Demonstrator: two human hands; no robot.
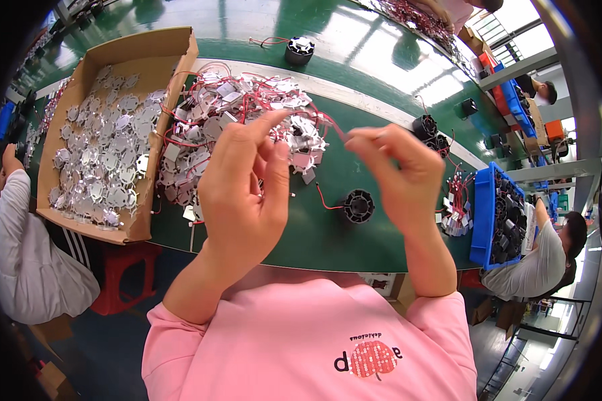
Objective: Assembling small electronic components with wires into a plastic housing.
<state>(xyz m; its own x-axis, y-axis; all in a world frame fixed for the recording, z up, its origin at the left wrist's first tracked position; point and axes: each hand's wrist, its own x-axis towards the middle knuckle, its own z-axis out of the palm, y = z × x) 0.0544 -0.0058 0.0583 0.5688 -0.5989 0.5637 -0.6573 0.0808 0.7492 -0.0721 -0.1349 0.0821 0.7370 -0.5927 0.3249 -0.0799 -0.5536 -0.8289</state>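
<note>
Red wire [333,125], thin and slack-looking, runs in the air between my two hands, above the green desk [314,244] and in front of the heaped wired pieces [274,90]. My right grip [405,177] is drawn together at thumb and forefinger, pinching the wire near its tips. My left grip [241,190] has the fingers half curled and the thumb standing off from the forefinger; the wire reaches toward that forefinger, but blur there keeps me from telling whether I have hold of it. I judge the lead to be almost weightless, limp and a little slick in its sleeve, so I would take it close to its end, where it bends least, and pull gently, since the joints in such leads are probably the fragile part. Left of the heap, the cardboard box [137,48] holds a broad loose layer of flat, silvery, notched plates [107,147]; they look light, stiff and slippery, best lifted by the edges. Over on my right, the blue bin [483,224] is filled with dark parts [510,214]. Nearer me, one black round part [358,206] with a red lead sits on the desk, probably firm and heavier, easiest held around its rim.
</note>
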